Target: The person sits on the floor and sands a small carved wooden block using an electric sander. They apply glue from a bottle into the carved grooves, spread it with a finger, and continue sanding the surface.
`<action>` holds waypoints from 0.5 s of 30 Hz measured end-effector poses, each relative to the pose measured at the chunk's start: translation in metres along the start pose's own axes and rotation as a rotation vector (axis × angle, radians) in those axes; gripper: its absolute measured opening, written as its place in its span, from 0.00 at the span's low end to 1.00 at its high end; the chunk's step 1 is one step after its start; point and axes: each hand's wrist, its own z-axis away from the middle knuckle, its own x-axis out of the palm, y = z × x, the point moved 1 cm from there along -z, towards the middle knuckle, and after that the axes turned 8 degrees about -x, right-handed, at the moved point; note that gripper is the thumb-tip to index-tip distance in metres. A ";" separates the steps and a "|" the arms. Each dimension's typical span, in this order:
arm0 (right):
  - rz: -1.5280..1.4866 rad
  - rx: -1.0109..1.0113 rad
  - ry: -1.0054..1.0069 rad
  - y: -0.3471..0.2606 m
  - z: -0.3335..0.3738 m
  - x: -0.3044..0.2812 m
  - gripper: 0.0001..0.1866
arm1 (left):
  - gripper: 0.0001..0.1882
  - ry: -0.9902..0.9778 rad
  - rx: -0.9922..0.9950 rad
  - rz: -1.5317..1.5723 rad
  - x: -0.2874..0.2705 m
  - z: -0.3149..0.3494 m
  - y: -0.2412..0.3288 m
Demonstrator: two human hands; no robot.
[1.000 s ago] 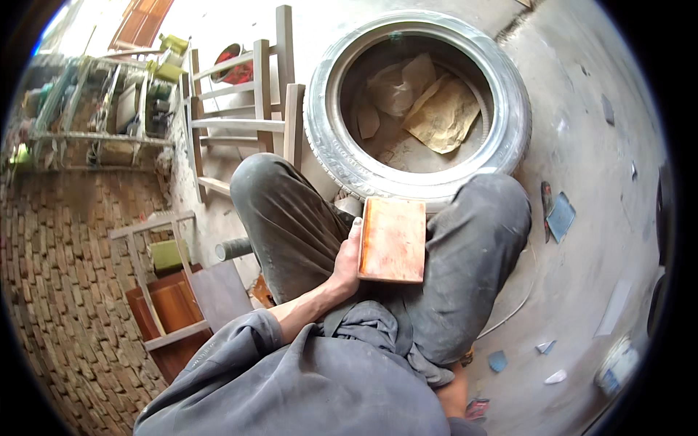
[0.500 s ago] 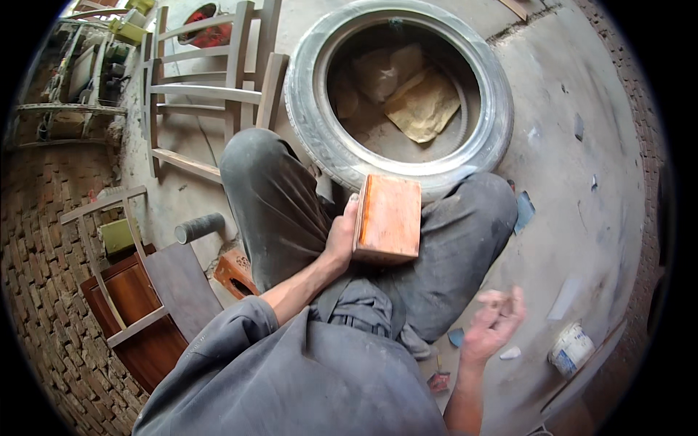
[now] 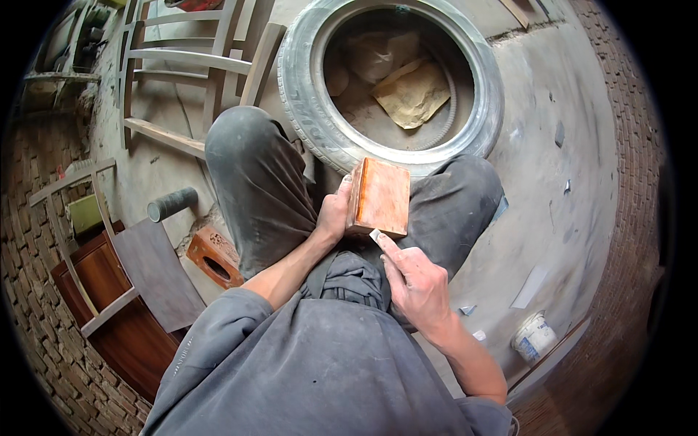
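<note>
My left hand (image 3: 334, 213) grips a reddish-brown wooden block (image 3: 385, 198) by its left side, with the thumb along the upper edge. The block is held between my knees, its pale, worn face turned up and an orange-brown strip along one edge. Just below its near edge is my right hand (image 3: 416, 280), index finger stretched toward the block and the other fingers curled. A small whitish piece (image 3: 376, 235) shows at that fingertip; whether it is pinched or stuck there I cannot tell.
A dusty tyre (image 3: 299, 109) lies ahead of my knees, with crumpled paper (image 3: 413, 94) inside. Wooden chair frames (image 3: 218, 65) stand at the far left. To my left are a grey cylinder (image 3: 172, 204), a perforated brick (image 3: 213, 256) and a grey board (image 3: 156, 269). A white bucket (image 3: 534, 336) sits at the right.
My right hand has come in from the right, up to the block's near edge. The left hand keeps its hold on the block. The whole view has shifted slightly.
</note>
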 end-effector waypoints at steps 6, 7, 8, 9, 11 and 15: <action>-0.072 -0.004 -0.058 0.013 -0.010 0.009 0.23 | 0.37 -0.015 0.069 0.005 0.006 0.009 0.016; -0.069 0.002 -0.062 0.012 -0.009 0.010 0.23 | 0.35 -0.088 -0.069 -0.034 -0.003 0.004 0.010; -0.066 0.005 -0.064 0.012 -0.009 0.010 0.23 | 0.35 -0.091 -0.049 -0.025 -0.001 0.007 0.014; -0.067 0.003 -0.056 0.013 -0.008 0.010 0.23 | 0.35 -0.094 -0.030 -0.016 0.004 0.012 0.018; -0.067 0.001 -0.038 0.014 -0.004 0.007 0.23 | 0.36 -0.113 0.014 -0.089 0.005 0.019 0.022; -0.049 0.063 -0.098 0.007 0.001 -0.002 0.20 | 0.37 -0.160 0.008 -0.042 0.009 0.027 0.026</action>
